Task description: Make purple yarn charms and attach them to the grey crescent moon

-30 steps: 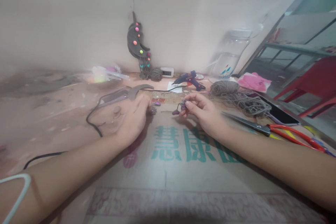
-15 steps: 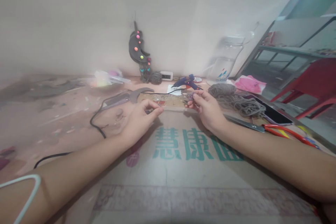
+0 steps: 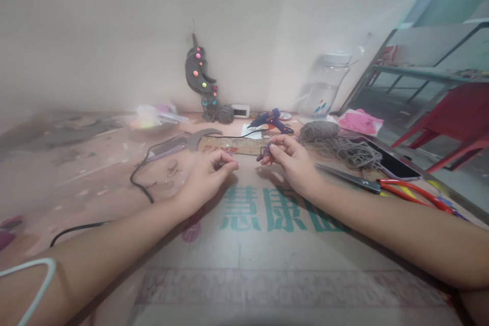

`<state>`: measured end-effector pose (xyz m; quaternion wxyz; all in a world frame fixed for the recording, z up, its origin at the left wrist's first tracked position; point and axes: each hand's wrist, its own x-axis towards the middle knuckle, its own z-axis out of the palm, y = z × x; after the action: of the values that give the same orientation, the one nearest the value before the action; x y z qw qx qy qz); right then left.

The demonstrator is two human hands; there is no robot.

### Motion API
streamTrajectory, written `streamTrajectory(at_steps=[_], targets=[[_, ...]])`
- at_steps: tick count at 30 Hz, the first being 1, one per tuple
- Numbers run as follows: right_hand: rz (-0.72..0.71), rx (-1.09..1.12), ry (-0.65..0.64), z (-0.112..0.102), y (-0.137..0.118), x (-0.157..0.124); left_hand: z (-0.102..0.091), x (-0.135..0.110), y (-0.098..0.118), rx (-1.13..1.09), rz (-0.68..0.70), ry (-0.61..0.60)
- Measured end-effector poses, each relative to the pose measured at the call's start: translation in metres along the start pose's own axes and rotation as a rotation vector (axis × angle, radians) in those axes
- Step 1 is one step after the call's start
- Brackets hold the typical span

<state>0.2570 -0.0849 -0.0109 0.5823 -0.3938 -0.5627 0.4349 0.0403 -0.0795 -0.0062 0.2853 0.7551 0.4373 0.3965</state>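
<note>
My right hand (image 3: 287,159), fingers closed, holds a small dark purple piece (image 3: 264,152) at its fingertips; it looks knotted or looped, but its kind is too small to make out. To the left, my left hand (image 3: 209,175) is pinched, thumb against fingers, and a speck of purple shows by the fingertips. What it grips is mostly hidden. A gap separates the two hands. Both are above a board with large green characters (image 3: 240,209), close to a brown cardboard strip (image 3: 244,146).
A blue glue gun (image 3: 272,121), grey yarn (image 3: 319,131) and a clear bottle (image 3: 328,84) stand behind. Red-handled scissors (image 3: 416,191) and a phone (image 3: 399,163) lie right. A grey crescent ornament (image 3: 196,71) leans on the wall; a grey crescent cutout (image 3: 196,137) and black cord (image 3: 139,175) lie left.
My right hand has shifted slightly left and down, bringing the purple piece nearer to my left hand. My left hand stays almost in place. The view has shifted a little.
</note>
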Motion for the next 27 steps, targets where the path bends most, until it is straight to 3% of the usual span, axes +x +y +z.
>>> streamTrajectory(at_steps=[17, 27], targets=[[0.025, -0.036, -0.030, -0.0006, 0.0010, 0.0010, -0.0001, -0.0009, 0.0027, -0.040, -0.108, -0.020], [0.020, -0.031, -0.042, -0.0002, 0.0012, 0.0012, 0.0014, -0.0009, -0.0007, -0.058, -0.035, -0.031]])
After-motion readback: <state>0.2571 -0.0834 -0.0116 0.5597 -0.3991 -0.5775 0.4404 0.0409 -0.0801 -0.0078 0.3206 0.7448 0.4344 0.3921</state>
